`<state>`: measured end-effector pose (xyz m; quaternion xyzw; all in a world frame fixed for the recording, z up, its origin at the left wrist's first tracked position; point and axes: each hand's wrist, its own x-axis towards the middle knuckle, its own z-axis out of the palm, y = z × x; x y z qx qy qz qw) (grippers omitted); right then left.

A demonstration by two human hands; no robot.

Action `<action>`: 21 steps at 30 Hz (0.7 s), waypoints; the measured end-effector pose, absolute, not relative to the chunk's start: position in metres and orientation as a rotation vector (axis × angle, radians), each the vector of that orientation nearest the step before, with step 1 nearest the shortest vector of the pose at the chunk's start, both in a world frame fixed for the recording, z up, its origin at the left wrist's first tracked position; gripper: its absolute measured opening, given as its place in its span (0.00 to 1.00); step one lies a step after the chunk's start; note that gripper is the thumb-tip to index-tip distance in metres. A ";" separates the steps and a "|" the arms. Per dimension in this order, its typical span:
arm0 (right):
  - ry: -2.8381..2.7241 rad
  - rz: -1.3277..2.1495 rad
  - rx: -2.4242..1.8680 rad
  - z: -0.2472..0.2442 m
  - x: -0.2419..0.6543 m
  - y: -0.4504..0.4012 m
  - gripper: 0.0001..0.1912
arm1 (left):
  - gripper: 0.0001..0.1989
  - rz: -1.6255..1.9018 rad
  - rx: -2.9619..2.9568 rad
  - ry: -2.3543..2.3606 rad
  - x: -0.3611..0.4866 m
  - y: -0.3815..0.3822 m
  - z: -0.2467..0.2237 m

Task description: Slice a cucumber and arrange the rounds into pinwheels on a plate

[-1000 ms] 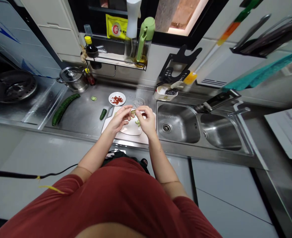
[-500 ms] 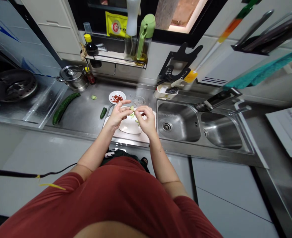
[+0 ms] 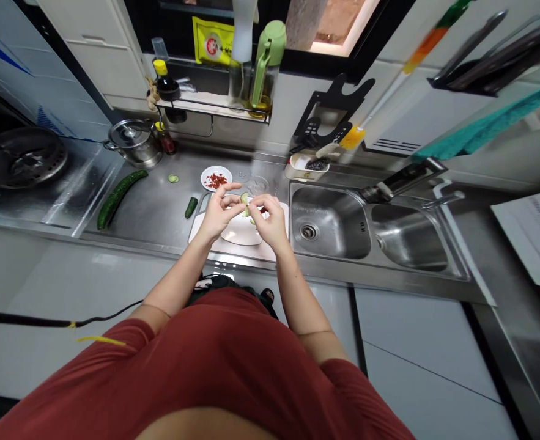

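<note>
Over a white plate point(image 3: 241, 236), my left hand point(image 3: 217, 215) pinches a thin pale-green cucumber slice point(image 3: 244, 198) between thumb and finger, its other fingers raised. My right hand point(image 3: 270, 221) is closed in a pinch at the same slice, fingertips nearly meeting the left ones. Bits of cucumber and something dark red show partly behind the fingers. Beneath the plate lies a light cutting board point(image 3: 270, 252). A cut cucumber piece point(image 3: 191, 207) rests left of the board, and a small dish of chopped red pieces point(image 3: 216, 178) stands behind it.
A long cucumber point(image 3: 120, 198) and a few cucumber slices point(image 3: 173, 178) lie on the steel counter at left. Behind them stands a lidded pot point(image 3: 136, 143). A clear bowl point(image 3: 257, 184) sits behind my hands. The double sink point(image 3: 329, 223) is at right.
Both hands stay almost in place, with small finger movements at the cucumber slice. The slice hangs slightly differently between the fingertips. The view has shifted a little.
</note>
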<state>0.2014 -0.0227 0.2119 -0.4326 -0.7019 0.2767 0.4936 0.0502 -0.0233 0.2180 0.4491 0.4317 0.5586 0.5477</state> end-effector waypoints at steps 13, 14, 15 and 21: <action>-1.583 0.831 -1.095 0.199 0.203 -0.017 0.14 | 0.26 1.311 1.108 1.075 0.054 -0.020 0.209; -1.585 0.858 -1.104 0.196 0.205 -0.015 0.14 | 0.26 1.294 1.113 1.058 0.053 -0.018 0.205; -1.592 0.888 -1.113 0.191 0.206 -0.014 0.14 | 0.25 1.272 1.114 1.042 0.052 -0.015 0.201; -1.692 1.012 -1.199 0.140 0.215 -0.002 0.11 | 0.23 1.068 1.100 1.043 0.044 0.005 0.154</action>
